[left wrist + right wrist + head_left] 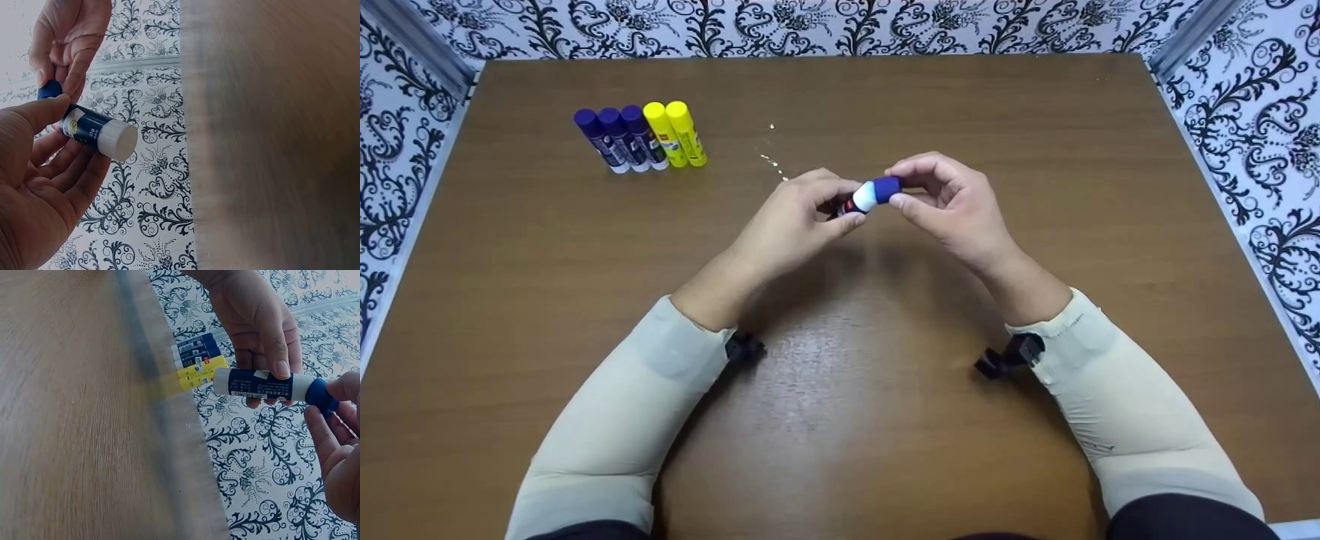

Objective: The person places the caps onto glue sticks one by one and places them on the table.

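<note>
My left hand (795, 217) grips a glue stick (256, 384) around its dark blue label, thumb on one side and fingers on the other. The white base of the stick (118, 140) points back toward the left wrist camera. At the other end, my right hand (952, 206) pinches the blue cap (320, 397) between thumb and fingers. A white section shows between the label and the cap, and the cap sits tilted against it in the right wrist view. Both hands are above the middle of the brown table (840, 435).
Several glue sticks stand in a row at the back left: blue-capped ones (619, 139) beside two yellow ones (676, 135). Small white crumbs (770, 160) lie on the table right of them. Black-and-white patterned panels (780, 28) border the table.
</note>
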The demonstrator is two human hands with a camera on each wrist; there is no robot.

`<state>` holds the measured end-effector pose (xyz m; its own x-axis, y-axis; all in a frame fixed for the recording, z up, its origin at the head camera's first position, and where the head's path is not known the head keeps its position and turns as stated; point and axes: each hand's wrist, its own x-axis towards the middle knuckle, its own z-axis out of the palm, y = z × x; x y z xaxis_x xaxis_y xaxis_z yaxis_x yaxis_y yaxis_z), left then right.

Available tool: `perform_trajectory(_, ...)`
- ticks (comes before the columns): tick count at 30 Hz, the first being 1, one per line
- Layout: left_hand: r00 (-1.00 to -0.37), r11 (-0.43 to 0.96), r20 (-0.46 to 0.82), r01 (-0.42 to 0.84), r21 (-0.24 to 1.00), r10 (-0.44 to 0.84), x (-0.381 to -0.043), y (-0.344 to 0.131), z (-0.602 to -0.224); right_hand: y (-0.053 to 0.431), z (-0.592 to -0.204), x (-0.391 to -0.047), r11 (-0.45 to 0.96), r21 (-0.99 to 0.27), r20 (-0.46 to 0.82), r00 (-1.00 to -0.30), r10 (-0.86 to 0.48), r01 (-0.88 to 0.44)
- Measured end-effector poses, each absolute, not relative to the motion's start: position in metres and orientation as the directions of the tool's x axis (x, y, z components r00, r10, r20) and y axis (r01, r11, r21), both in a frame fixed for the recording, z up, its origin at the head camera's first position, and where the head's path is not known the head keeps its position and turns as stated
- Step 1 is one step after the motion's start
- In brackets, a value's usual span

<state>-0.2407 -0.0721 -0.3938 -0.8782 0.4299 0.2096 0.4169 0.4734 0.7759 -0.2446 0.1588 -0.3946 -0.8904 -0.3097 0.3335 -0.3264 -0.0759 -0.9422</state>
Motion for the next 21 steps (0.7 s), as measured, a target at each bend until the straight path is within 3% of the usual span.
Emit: perform_trajectory(21, -0.861, 0.503, 0.235, 0.462, 0.73, 0.45, -0.2387, -0.0746, -0.3926, 0.1595, -0.3965, -0.2462, -0.043, -0.946, 0.318, -0.896, -0.311, -0.321)
